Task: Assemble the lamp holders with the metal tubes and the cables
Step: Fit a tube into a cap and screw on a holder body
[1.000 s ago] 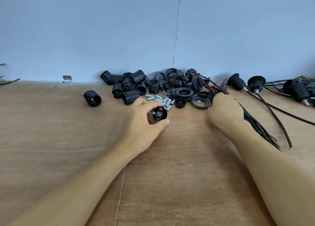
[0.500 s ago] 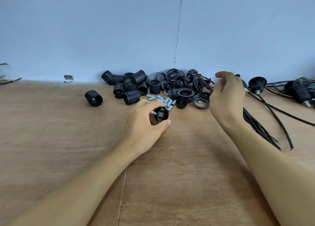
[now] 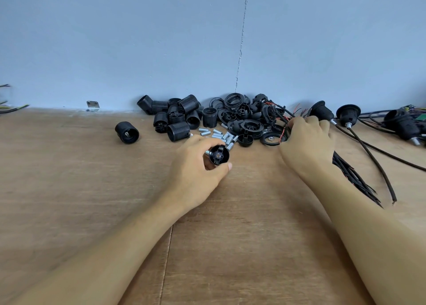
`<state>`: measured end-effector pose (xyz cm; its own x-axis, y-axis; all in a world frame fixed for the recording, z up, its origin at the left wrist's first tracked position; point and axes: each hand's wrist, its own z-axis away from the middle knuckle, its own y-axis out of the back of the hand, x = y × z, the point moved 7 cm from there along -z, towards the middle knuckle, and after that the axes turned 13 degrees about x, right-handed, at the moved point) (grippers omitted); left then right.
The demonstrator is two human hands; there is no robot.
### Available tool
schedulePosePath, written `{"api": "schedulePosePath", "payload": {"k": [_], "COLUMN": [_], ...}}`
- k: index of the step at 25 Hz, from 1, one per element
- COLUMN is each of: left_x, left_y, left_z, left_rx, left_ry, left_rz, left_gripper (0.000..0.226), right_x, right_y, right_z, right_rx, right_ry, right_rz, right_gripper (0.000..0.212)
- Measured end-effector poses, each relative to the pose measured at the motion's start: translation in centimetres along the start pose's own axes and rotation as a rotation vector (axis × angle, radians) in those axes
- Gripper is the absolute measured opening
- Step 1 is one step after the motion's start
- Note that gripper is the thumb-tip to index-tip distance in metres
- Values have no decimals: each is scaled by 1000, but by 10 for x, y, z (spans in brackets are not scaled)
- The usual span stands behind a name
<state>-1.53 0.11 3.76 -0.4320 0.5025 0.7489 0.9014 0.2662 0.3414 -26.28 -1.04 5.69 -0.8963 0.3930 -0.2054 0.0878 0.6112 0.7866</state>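
Observation:
My left hand [image 3: 196, 166] grips a black lamp holder cap [image 3: 219, 155] with a short metal tube sticking out of its left side. Just beyond it lie several loose silver metal tubes [image 3: 219, 135]. My right hand [image 3: 306, 143] rests on the bundle of black cables [image 3: 355, 178], its fingers curled over their red-tipped ends next to the pile; what the fingers hold is hidden. Black lamp holder parts [image 3: 244, 118] are heaped against the wall, with threaded sleeves [image 3: 178, 120] to their left.
One black holder [image 3: 127, 132] stands alone at the left. Assembled holders with cables [image 3: 348, 115] lie at the right along the wall. A metal bracket [image 3: 92, 104] sits at the wall's foot. The wooden table [image 3: 207, 247] spreads toward me.
My right hand lifted from the cable bundle half a second ago and has come back down onto the cable ends near the pile. My left hand has kept hold of the cap.

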Motion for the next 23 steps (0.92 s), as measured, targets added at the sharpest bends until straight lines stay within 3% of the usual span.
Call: {"api": "schedulePosePath", "payload": {"k": [3, 5, 11, 13, 15, 17, 23], "left_x": [1, 2, 1, 1, 0, 0, 0], "left_y": [0, 0, 1, 0, 0, 0, 0], "left_z": [0, 0, 0, 0, 0, 0, 1], "left_rx": [-2, -5, -8, -11, -11, -10, -1], "left_ry": [0, -2, -5, -4, -5, -8, -15], "left_rz": [-8, -10, -16, -18, -17, -13, -10], "left_gripper": [42, 42, 41, 41, 42, 42, 38], "right_x": [10, 13, 17, 24, 34, 42, 30], "right_y": [-1, -3, 2, 1, 0, -6, -19], "right_z": [-1, -1, -4, -8, -16, -22, -27], "right_rx": [-86, -134, -115, -79, 8, 73, -58], "right_ry": [-14, -8, -61, -139, -285, -441, -730], "right_rz": [66, 60, -67, -171, -392, -674, -1570], "right_gripper": [21, 21, 7, 21, 30, 26, 14]}}
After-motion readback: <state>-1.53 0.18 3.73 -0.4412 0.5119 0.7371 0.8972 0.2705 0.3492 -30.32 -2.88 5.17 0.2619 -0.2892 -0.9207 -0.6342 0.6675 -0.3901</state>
